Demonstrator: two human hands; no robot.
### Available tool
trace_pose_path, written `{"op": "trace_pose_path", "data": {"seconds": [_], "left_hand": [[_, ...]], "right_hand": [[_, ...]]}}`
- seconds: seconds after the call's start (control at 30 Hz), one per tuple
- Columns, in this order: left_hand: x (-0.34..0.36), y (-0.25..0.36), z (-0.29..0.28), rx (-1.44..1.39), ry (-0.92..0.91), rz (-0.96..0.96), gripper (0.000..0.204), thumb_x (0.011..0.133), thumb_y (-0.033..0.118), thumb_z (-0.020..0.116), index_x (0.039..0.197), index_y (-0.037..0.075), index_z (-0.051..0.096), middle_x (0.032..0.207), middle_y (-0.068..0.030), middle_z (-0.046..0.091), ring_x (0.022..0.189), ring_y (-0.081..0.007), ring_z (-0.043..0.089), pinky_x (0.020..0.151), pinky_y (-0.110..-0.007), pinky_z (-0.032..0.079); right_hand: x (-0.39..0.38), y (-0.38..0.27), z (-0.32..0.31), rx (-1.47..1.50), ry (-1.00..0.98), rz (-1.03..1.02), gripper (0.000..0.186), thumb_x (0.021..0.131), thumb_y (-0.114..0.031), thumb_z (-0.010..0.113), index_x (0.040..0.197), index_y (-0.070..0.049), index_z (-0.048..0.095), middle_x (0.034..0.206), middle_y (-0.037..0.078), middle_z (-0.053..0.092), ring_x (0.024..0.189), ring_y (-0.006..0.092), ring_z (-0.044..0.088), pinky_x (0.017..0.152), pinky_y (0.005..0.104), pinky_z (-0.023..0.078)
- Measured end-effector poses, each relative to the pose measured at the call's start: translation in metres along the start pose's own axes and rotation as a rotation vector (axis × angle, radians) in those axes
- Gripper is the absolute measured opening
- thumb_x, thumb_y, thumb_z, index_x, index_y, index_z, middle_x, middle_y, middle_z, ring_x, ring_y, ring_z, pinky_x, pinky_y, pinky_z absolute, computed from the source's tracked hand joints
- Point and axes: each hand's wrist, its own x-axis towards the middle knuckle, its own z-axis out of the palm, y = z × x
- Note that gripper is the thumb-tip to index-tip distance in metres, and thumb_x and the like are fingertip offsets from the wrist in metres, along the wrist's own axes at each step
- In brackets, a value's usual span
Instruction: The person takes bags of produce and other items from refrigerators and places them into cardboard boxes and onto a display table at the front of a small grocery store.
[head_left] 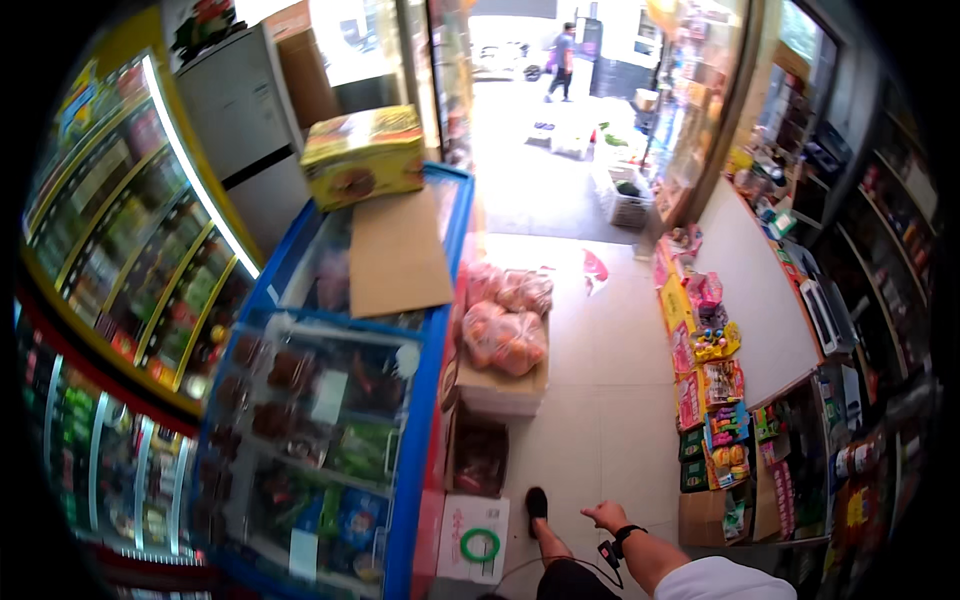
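**Bare right hand [605,516] held over a pale tiled floor [600,430] beside a freezer**

In the head view, the right hand comes in from the lower edge, with a black wristband [627,540] and a short white sleeve [725,580] behind it. Its fingers are half bent and slightly apart, the forefinger stretched to the left, with nothing visible between them. The left hand is out of view, so I cannot tell its state. A small black device [608,553] on a cable is just below the wrist.

Near the right hand, to its left, a black shoe [537,508] is on the floor. Beyond the shoe is a white printed carton [490,508]; a green ring [464,546] shows near the near edge of its top. To the right of the hand, a plain brown cardboard box [703,517] stands at the near end of a row of bright snack packets [722,385], which runs along the left side of a white-sided counter [755,290].

On the left is a long blue-framed chest freezer [420,420]. A yellow printed carton [363,160] sits at its far end; a flat brown cardboard sheet [400,260] lies nearer, by the right edge. Beside that edge, clear bags of round orange-pink pieces [505,338] rest on a pale carton [505,400].
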Motion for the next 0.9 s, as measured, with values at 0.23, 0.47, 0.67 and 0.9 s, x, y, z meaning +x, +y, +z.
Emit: {"op": "trace_pose_path", "data": {"seconds": [0.23, 0.47, 0.67, 0.9], "left_hand": [[-0.198, -0.109, -0.177, 0.142, 0.278, -0.125, 0.030, 0.076, 0.031, 0.066, 0.065, 0.003, 0.067, 0.054, -0.0058, 0.059, 0.052, -0.0143, 0.054, 0.054, -0.028, 0.041], [-0.361, -0.334, -0.186, -0.161, 0.315, -0.449, 0.028, 0.070, 0.025, 0.071, 0.089, 0.006, 0.065, 0.085, -0.0061, 0.063, 0.072, -0.0126, 0.057, 0.063, -0.026, 0.047], [-0.395, -0.439, -0.158, -0.530, 0.360, -0.553, 0.022, 0.081, 0.018, 0.059, 0.099, 0.007, 0.058, 0.085, -0.0056, 0.059, 0.079, -0.0205, 0.059, 0.065, -0.034, 0.050], [-0.436, -0.582, -0.213, -1.093, 0.275, -0.229, 0.030, 0.087, 0.038, 0.053, 0.098, 0.011, 0.055, 0.085, -0.0056, 0.056, 0.067, -0.0202, 0.054, 0.056, -0.037, 0.045]], "right_hand": [[-0.192, 0.000, 0.128, 0.266, -0.171, -0.038, 0.028, 0.073, -0.023, 0.073, 0.062, -0.006, 0.054, 0.053, 0.003, 0.054, 0.045, 0.0130, 0.054, 0.045, 0.0262, 0.045], [-0.284, -0.029, 0.229, 0.109, -0.601, -0.317, 0.020, 0.075, -0.021, 0.070, 0.076, -0.003, 0.060, 0.063, 0.004, 0.059, 0.054, 0.0123, 0.057, 0.051, 0.0235, 0.048], [-0.215, -0.005, 0.287, -0.331, -0.754, -0.838, 0.021, 0.078, -0.019, 0.063, 0.092, -0.003, 0.064, 0.070, 0.009, 0.063, 0.059, 0.0165, 0.060, 0.055, 0.0277, 0.049], [-0.359, -0.128, 0.401, -0.804, -1.008, -0.734, 0.028, 0.073, -0.021, 0.064, 0.100, -0.017, 0.065, 0.087, 0.011, 0.066, 0.079, 0.0255, 0.063, 0.074, 0.0348, 0.049]]}}
